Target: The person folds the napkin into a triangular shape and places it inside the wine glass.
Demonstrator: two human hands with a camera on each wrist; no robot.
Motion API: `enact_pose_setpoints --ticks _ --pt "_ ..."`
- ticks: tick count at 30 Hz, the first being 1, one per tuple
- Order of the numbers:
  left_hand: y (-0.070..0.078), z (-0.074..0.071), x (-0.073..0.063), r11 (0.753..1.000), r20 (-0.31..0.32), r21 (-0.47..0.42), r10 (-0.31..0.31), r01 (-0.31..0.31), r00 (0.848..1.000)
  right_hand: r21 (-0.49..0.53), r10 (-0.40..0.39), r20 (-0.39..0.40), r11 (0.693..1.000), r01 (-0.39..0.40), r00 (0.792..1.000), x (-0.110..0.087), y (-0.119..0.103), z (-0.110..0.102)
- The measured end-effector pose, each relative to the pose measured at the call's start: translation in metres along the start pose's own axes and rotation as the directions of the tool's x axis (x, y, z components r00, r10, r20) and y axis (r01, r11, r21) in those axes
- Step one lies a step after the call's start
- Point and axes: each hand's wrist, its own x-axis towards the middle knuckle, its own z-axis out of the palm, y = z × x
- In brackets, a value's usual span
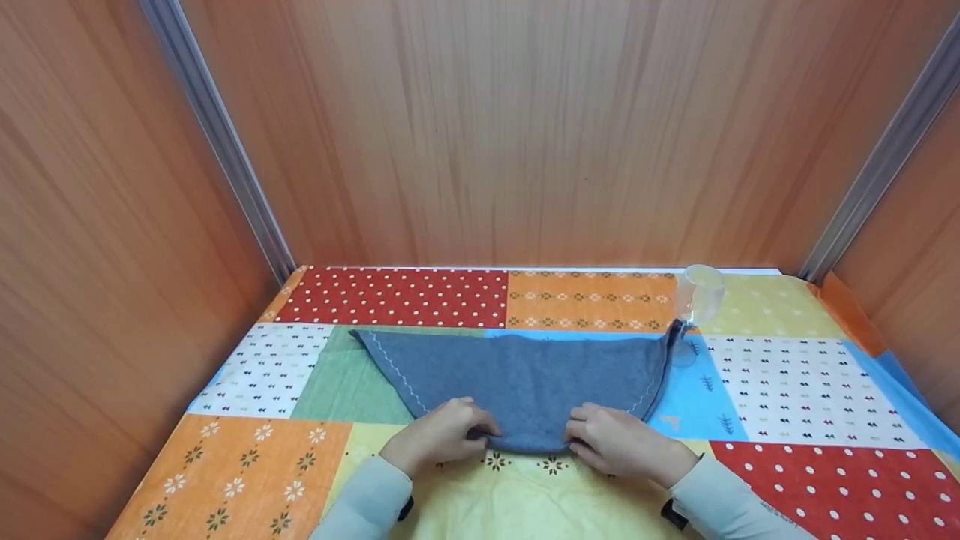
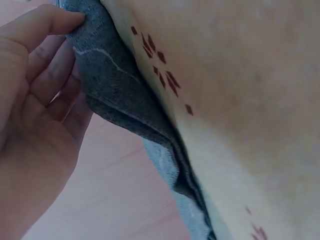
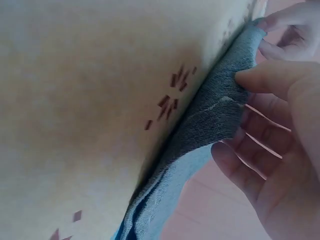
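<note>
A grey-blue towel [image 1: 517, 375] lies folded on the table, wide at its far edge and narrowing to a rounded near edge. Pale stitching runs down both slanted sides. At the near edge, my left hand [image 1: 450, 431] pinches the towel between thumb and fingers, left of its middle. My right hand [image 1: 615, 441] pinches the same edge on the right, a short way off. In the left wrist view, the thumb of the left hand [image 2: 45, 75] presses on the towel [image 2: 107, 75]. The right wrist view has the right hand [image 3: 280, 125] gripping the towel's layered edge [image 3: 215, 105].
A clear stemmed glass [image 1: 700, 296] stands at the towel's far right corner, overlapping it in the head view. A patchwork tablecloth [image 1: 225, 465] covers the table. Wood-grain panels [image 1: 510, 135] enclose the back and both sides, with metal posts [image 1: 217, 135] at the corners.
</note>
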Motion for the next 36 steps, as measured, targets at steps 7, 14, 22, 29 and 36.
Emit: enact_pose_setpoints --ticks 7,14,22,29,36 --pt "-0.015 -0.004 0.002 0.972 0.063 -0.199 -0.113 0.123 0.992 0.239 0.133 0.133 0.957 -0.162 0.982 0.001 0.016 0.001" --pt "-0.020 -0.002 0.008 0.963 0.036 -0.196 -0.181 0.185 0.983 0.368 0.220 0.239 0.881 -0.298 0.946 0.008 0.026 0.002" --pt "-0.018 0.000 0.014 0.952 0.013 -0.178 -0.249 0.247 0.968 0.354 0.226 0.226 0.887 -0.296 0.948 0.013 0.030 0.002" --pt "-0.013 0.001 0.014 0.957 0.003 -0.141 -0.255 0.253 0.967 0.374 0.260 0.229 0.866 -0.331 0.938 0.010 0.029 0.005" --pt "-0.008 0.002 0.007 0.959 0.034 -0.153 -0.236 0.238 0.971 0.446 0.251 0.324 0.810 -0.381 0.912 0.003 0.021 0.000"
